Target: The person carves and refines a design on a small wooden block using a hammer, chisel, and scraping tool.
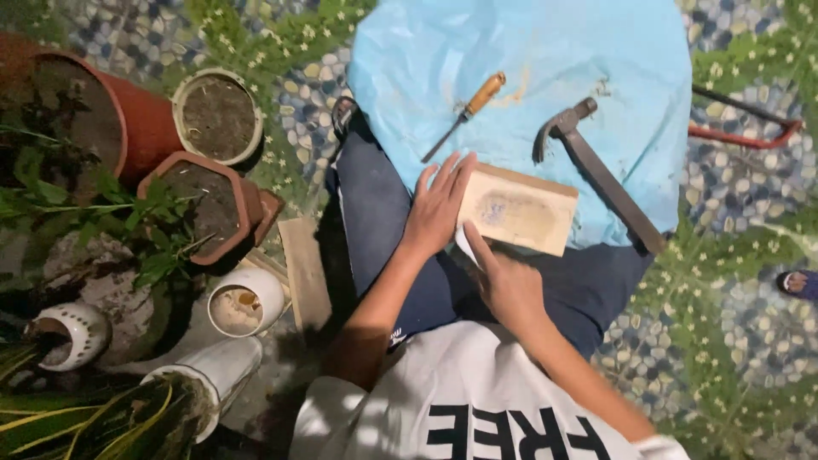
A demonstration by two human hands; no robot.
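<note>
Sitting on pebble floor [750,341]; hands apart, left [437,207] flat and right [503,285] on wood block [520,210].

1. I see harsh light from near the camera; blue sheet [520,51] bright, slightly washed out.
2. Dark shadows fall left of the legs, among the pots [217,115].
3. Corners dim; edges soft, mildly distorted.

- Red-framed saw [743,128], upper right: partly hidden under blue sheet [528,51].
- Large terracotta pot [128,111] cut off by left edge.
- Foot [799,283] cut off at right edge.
- Left hand [436,209] covered wood block's [520,210] left end.
</note>
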